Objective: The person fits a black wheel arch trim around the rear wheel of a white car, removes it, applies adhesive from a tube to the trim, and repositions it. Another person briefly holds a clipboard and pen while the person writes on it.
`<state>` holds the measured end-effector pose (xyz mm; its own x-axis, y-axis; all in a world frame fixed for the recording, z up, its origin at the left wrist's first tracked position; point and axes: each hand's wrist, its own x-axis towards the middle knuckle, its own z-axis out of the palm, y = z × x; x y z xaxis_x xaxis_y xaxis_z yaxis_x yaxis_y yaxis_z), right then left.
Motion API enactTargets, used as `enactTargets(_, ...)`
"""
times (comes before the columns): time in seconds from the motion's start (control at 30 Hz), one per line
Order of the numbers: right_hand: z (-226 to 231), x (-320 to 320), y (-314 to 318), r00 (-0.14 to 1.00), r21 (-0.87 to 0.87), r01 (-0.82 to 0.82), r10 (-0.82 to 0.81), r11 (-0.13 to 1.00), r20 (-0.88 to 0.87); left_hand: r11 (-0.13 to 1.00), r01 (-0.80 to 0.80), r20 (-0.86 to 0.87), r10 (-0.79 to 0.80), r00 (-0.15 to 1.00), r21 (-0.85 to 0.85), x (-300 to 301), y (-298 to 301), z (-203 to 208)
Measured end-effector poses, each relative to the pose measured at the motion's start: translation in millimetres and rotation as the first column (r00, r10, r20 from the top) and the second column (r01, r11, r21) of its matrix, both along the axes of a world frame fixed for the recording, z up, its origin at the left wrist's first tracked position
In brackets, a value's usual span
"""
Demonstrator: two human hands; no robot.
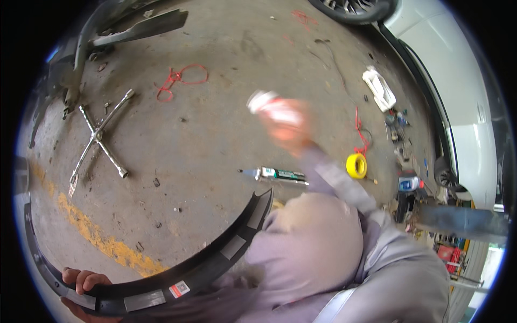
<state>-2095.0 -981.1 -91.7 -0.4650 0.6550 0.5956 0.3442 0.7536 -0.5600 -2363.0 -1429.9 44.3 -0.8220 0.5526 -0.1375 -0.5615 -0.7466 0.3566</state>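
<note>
Left hand (85, 281) curls round black trim (207, 266); ahead of it, my right hand (295, 126) clasps a blurred white container (264, 102); slackening could drop either.

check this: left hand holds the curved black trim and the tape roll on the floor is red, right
No: the head view shows the tape roll is yellow, not red. Your left hand does hold the curved black trim.
</note>
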Motion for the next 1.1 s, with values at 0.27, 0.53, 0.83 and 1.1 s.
enactTargets(0.27,41,3,39,0.997,-0.383,0.07,-0.075,0.921,0.002,0.993,0.107,0.021,-0.108,0.994,0.046,-6,-9,-5)
enactTargets(0.53,-26,0,-9,0.778,-0.25,0.305,-0.089,0.919,0.622,0.995,0.095,-0.051,-0.094,0.994,0.023,-1,-4,-7)
enactTargets(0.83,2,14,23,0.87,-0.899,-0.087,-0.407,0.429,-0.278,0.997,0.079,-0.127,-0.08,0.989,-0.011,-1,0,-11)
enactTargets(1.1,0,6,-18,0.994,-0.216,-0.064,0.043,0.974,-0.103,1.0,-0.001,-0.062,0.002,0.998,0.014,3,-9,-12)
